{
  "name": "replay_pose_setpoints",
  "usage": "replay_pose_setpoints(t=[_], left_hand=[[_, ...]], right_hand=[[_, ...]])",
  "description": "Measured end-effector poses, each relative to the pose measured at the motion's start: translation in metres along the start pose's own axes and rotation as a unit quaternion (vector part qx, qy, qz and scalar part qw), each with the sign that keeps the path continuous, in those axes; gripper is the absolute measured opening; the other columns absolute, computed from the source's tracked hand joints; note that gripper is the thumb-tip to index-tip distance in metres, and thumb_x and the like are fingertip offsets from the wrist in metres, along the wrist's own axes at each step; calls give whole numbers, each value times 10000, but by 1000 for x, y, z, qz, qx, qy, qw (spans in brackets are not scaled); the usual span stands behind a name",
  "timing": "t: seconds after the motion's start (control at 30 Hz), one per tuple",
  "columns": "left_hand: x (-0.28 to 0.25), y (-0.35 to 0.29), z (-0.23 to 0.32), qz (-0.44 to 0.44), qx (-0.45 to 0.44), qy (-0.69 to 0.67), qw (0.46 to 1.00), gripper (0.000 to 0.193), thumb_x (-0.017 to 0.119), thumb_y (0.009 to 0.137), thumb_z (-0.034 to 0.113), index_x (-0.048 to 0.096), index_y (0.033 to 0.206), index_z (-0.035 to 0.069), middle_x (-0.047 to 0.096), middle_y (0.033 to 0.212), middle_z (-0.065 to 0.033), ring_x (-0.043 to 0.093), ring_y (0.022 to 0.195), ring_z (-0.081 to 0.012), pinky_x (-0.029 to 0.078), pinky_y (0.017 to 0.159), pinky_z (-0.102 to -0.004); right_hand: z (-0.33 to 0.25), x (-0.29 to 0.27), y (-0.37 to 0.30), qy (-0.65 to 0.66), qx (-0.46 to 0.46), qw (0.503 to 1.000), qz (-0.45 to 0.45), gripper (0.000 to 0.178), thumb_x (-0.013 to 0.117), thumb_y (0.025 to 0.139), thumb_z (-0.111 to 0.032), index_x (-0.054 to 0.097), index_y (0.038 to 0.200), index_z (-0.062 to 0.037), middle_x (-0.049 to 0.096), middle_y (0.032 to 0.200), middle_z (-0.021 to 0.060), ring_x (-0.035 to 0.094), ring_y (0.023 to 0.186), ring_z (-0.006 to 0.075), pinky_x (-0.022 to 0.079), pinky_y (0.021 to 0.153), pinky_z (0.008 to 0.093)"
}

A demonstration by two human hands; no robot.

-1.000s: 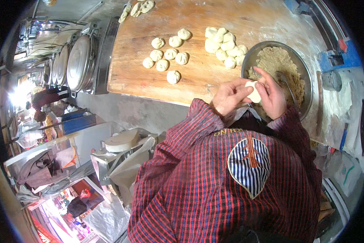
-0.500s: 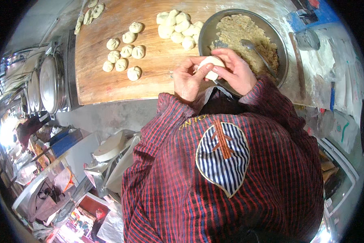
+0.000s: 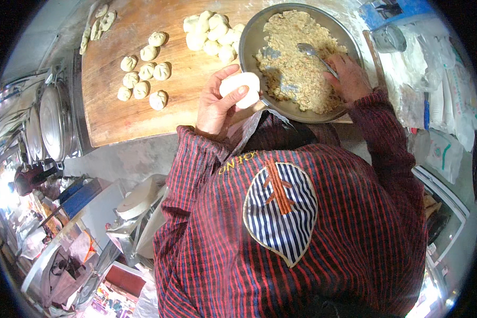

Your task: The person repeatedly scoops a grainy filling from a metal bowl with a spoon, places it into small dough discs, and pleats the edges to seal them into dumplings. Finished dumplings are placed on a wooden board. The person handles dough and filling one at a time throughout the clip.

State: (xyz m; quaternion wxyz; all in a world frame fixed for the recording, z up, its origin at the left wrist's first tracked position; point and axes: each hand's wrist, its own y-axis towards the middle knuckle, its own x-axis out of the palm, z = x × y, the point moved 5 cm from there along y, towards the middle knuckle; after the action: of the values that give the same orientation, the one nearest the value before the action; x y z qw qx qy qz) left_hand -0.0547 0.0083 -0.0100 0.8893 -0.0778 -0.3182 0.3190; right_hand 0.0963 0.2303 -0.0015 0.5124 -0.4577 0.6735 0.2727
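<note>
My left hand (image 3: 213,110) holds a flat round dough wrapper (image 3: 243,85), thumb on top and fingers beneath, just left of a large metal bowl (image 3: 247,63). Inside the bowl lies a pale, crumbly filling (image 3: 294,66). My right hand (image 3: 353,79) reaches over the bowl's right side, its fingers closed round the handle of a metal spoon (image 3: 306,49) whose head rests on the filling. A heap of plain dough pieces (image 3: 212,33) lies beyond my left hand. Several pleated buns (image 3: 147,71) stand in loose rows to the left on the wooden board (image 3: 108,119).
More dough pieces (image 3: 103,22) lie at the board's far left corner. A wooden stick (image 3: 374,58) and a grey metal cup (image 3: 389,38) are right of the bowl, near plastic bags (image 3: 432,63). Round metal lids (image 3: 56,122) stand at the left.
My hands have parted. The left has moved left with the wrapper, which now shows flat. The right has let go of the wrapper and moved right to grasp the spoon.
</note>
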Motion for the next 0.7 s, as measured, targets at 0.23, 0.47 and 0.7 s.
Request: replay_pose_setpoints(t=[0.23, 0.47, 0.7], left_hand=[[16, -9, -13, -30, -45, -66, 996, 290, 554, 874, 102, 492, 1125, -32, 610, 1042, -163, 617, 920, -230, 515, 789, -321], [4, -15, -12, -3, -82, -69, 994, 382, 431, 953, 274, 507, 1103, -69, 598, 1060, -209, 626, 913, -265, 544, 744, -327], [3, -14, -29, -22, -151, -208, 966, 414, 441, 948, 291, 458, 1176, -55, 548, 1181, -195, 584, 1034, -292, 547, 809, -352]], right_hand=[[36, 29, -3, -95, 6, 995, 20, 233, 594, 789, -140, 472, 974, -68, 543, 985, 173, 540, 957, 366, 465, 751, 460], [29, 21, 14, -81, 72, 990, -94, 322, 466, 816, -71, 456, 1136, -30, 590, 928, 205, 613, 856, 337, 510, 729, 446], [-49, 43, 45, -95, -76, 985, -119, 551, 500, 754, -25, 445, 1288, -150, 578, 659, 166, 597, 618, 312, 475, 562, 428]])
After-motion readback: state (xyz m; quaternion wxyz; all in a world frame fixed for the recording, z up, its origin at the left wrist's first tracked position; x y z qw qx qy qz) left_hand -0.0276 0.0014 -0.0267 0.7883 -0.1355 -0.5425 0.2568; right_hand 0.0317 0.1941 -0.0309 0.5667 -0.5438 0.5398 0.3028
